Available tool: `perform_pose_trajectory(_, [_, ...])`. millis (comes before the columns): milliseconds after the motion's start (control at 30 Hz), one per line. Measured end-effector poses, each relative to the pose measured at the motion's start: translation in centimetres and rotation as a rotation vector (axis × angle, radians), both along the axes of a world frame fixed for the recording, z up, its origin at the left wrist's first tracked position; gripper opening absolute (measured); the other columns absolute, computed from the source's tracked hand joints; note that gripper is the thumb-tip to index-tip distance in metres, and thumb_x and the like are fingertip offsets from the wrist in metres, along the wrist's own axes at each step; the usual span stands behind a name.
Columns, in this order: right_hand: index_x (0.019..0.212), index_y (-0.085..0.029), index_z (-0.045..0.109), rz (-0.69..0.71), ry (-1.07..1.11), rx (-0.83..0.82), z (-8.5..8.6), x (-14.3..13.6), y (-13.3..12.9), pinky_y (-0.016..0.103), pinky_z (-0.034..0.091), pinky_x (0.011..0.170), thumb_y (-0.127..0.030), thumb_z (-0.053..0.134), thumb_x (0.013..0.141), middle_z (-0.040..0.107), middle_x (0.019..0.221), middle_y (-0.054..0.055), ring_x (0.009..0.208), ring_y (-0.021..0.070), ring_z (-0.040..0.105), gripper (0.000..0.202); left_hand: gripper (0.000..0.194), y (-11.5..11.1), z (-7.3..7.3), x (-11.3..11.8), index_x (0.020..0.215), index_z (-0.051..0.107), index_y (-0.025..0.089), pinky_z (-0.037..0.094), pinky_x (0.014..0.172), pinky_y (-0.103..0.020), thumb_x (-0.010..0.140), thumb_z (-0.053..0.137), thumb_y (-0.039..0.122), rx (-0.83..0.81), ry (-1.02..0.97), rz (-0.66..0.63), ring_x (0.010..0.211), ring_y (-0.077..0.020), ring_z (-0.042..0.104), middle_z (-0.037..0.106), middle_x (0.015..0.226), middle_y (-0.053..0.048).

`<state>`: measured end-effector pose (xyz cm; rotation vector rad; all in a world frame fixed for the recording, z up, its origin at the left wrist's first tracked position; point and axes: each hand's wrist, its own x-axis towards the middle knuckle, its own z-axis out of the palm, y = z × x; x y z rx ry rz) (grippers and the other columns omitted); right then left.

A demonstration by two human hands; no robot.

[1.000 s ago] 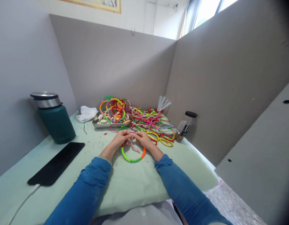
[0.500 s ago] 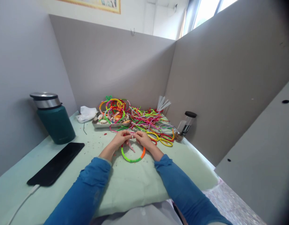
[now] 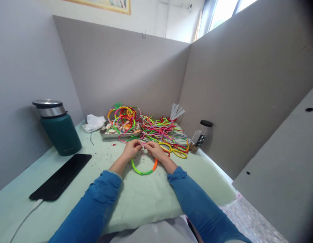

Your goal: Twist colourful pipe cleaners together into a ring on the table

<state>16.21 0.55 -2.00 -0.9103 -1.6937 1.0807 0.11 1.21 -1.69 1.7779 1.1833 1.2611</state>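
A ring [image 3: 143, 173] wound in green and orange fuzzy stems lies low in front of me, its far side between my hands. My left hand [image 3: 132, 149] is pinched at the ring's far left, its fingertips on a thin pink stem. Close beside it, my right hand [image 3: 153, 149] pinches the same pink stem [image 3: 143, 144] at the ring's far right. The fingertips of both hands nearly meet, and they hide most of the pink piece.
Behind my hands stand a metal tray [image 3: 121, 135] with shells and coloured rings, and a heap of fuzzy stems [image 3: 159, 127]. A green bottle [image 3: 60, 131] and black phone [image 3: 60, 177] are at left; a clear jar [image 3: 202, 134] is at right.
The loose pink end that hung inside the ring is no longer seen there. My left hand has shifted slightly, while my right hand has barely moved.
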Motion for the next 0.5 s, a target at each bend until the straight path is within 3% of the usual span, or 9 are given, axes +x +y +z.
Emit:
perform_pose_trajectory(100, [0.069, -0.015, 0.056, 0.007, 0.003, 0.011, 0.01, -0.02, 0.03, 0.022, 0.023, 0.042, -0.048, 0.055, 0.080, 0.036, 0.045, -0.007, 0.042, 0.0072, 0.031, 0.034, 0.009, 0.19, -0.09, -0.06, 0.075, 0.063, 0.016, 0.046, 0.067, -0.026, 0.068, 0.057, 0.019, 0.170, 0.130, 0.119, 0.070, -0.0149, 0.059, 0.064, 0.075, -0.003])
perform_pose_trajectory(167, [0.069, -0.015, 0.057, 0.006, -0.002, 0.016, 0.02, 0.00, 0.06, 0.022, 0.023, 0.042, -0.048, 0.055, 0.080, 0.036, 0.046, -0.007, 0.042, 0.0073, 0.031, 0.035, 0.012, 0.38, -0.24, -0.11, 0.078, 0.064, 0.016, 0.046, 0.067, -0.026, 0.069, 0.057, 0.019, 0.176, 0.121, 0.126, 0.071, -0.0153, 0.060, 0.066, 0.078, -0.004])
perform_pose_trajectory(333, [0.069, -0.015, 0.057, 0.000, -0.027, 0.032, -0.08, 0.09, 0.18, 0.022, 0.024, 0.044, -0.048, 0.054, 0.080, 0.038, 0.047, -0.006, 0.044, 0.0075, 0.033, 0.035, 0.017, 0.62, -0.55, -0.19, 0.083, 0.059, 0.016, 0.047, 0.059, -0.024, 0.066, 0.061, 0.022, 0.018, -0.005, 0.124, 0.065, -0.0150, 0.063, 0.067, 0.074, -0.003])
perform_pose_trajectory(433, [0.068, -0.015, 0.056, -0.005, -0.032, 0.037, -0.12, 0.11, 0.18, 0.021, 0.024, 0.044, -0.048, 0.054, 0.081, 0.039, 0.047, -0.006, 0.044, 0.0073, 0.032, 0.035, 0.018, 0.21, -0.33, -0.19, 0.079, 0.056, 0.017, 0.042, 0.045, -0.022, 0.067, 0.063, 0.028, -0.095, 0.004, 0.186, 0.045, -0.0129, 0.056, 0.061, 0.057, 0.001])
perform_pose_trajectory(500, [0.068, -0.015, 0.056, -0.004, -0.036, 0.034, -0.12, 0.09, 0.15, 0.022, 0.024, 0.043, -0.048, 0.053, 0.081, 0.038, 0.047, -0.006, 0.043, 0.0074, 0.032, 0.035, 0.015, -0.12, -0.11, -0.19, 0.073, 0.055, 0.017, 0.037, 0.040, -0.021, 0.069, 0.060, 0.031, -0.184, 0.011, 0.121, 0.037, -0.0118, 0.051, 0.055, 0.045, 0.003])
